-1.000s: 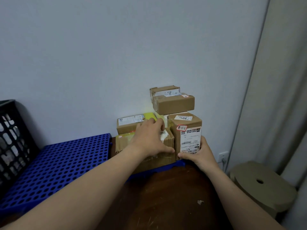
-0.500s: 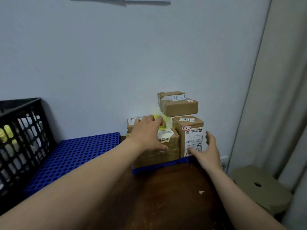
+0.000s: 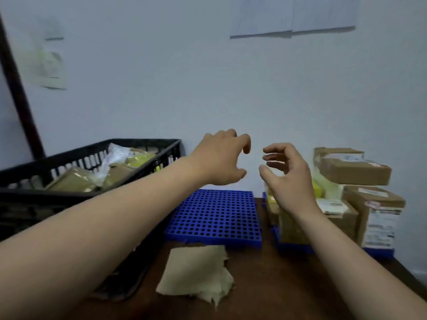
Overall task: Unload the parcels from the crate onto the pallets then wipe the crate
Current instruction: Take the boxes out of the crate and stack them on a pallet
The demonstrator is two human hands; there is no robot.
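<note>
A black slatted crate (image 3: 57, 162) stands at the left on the table, with several brown and yellow parcels (image 3: 76, 181) and a white bag inside. A bare blue perforated pallet (image 3: 215, 215) lies in the middle. At the right, several cardboard parcels (image 3: 353, 172) are stacked on a second blue pallet (image 3: 293, 247). A beige cloth (image 3: 196, 273) lies on the table in front. My left hand (image 3: 221, 158) and my right hand (image 3: 286, 176) hover above the middle pallet, fingers loosely curled, holding nothing.
The dark wooden table (image 3: 277, 285) runs up to a pale wall. Papers (image 3: 293, 17) hang on the wall above. A dark vertical post (image 3: 20, 98) stands at the far left behind the crate.
Both hands have let go of the stacked parcels at the right and lifted away to the left. The view has swung left, bringing the crate and the cloth into sight.
</note>
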